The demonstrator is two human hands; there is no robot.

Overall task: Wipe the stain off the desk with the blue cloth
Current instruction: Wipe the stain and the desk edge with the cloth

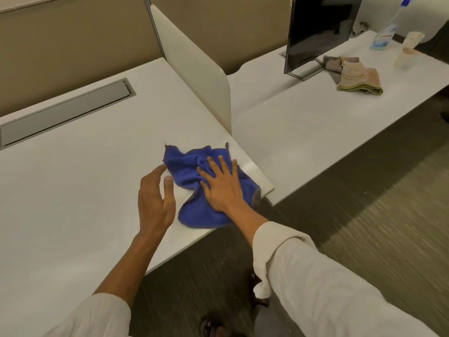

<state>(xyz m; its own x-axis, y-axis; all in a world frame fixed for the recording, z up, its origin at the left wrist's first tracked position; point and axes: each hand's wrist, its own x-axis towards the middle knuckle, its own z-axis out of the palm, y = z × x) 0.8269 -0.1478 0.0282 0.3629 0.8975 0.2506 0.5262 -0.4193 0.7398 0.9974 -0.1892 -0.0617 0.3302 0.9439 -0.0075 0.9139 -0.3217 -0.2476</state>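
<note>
The blue cloth (187,171) lies crumpled near the right front corner of the white desk (80,181). My right hand (222,183) rests flat on top of it, fingers spread, palm pressing down. My left hand (155,198) hovers just left of the cloth, fingers apart, thumb close to the cloth's left edge, holding nothing. No stain shows on the bare desk surface; whatever is under the cloth is hidden.
A white divider panel (194,62) stands behind the cloth. A grey cable flap (65,113) sits at the desk's back. The neighbouring desk (303,122) holds a monitor (320,30), folded beige cloths (357,76) and spray bottles (386,35). Dark carpet (364,227) lies below.
</note>
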